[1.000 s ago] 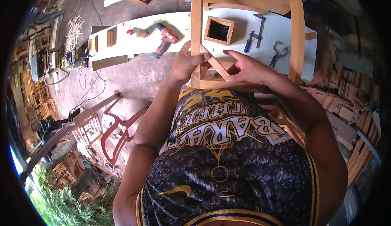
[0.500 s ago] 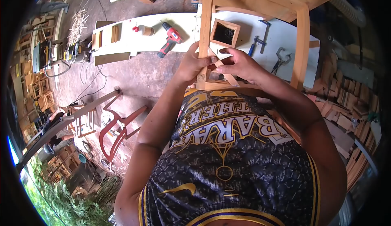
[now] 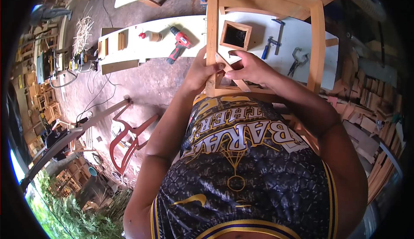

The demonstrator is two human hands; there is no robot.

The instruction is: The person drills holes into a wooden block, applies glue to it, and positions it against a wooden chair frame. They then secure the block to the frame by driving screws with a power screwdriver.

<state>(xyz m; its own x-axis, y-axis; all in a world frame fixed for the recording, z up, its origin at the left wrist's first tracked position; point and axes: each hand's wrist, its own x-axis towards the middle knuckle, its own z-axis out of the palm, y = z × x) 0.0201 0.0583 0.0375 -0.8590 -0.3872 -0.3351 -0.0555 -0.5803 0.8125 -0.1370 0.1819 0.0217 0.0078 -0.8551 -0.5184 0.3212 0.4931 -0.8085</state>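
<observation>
A wooden chair-like frame (image 3: 317, 45) stands right in front of me, partly against my shirt. My left hand (image 3: 202, 73) is wrapped round its near upright post (image 3: 211, 32), with the thumb reaching over to a small wooden strip (image 3: 226, 65). This strip sits at a slant across the corner between the post and the lower rail (image 3: 258, 96). My right hand (image 3: 251, 69) pinches the strip from the right side, index finger and thumb bent round it. The fingers of my left hand behind the post are hidden.
On the white bench (image 3: 166, 31) behind the frame lie a red cordless drill (image 3: 179, 45), a glue bottle (image 3: 151, 36), an open wooden box (image 3: 236, 35), a bar clamp (image 3: 273, 40) and a locking clamp (image 3: 297, 62). Curved red-brown chair parts (image 3: 125, 142) stand at left; stacked boards (image 3: 371, 96) at right.
The view has shifted slightly, so the frame and bench sit a little further left. Both hands keep nearly the same hold on the post and strip.
</observation>
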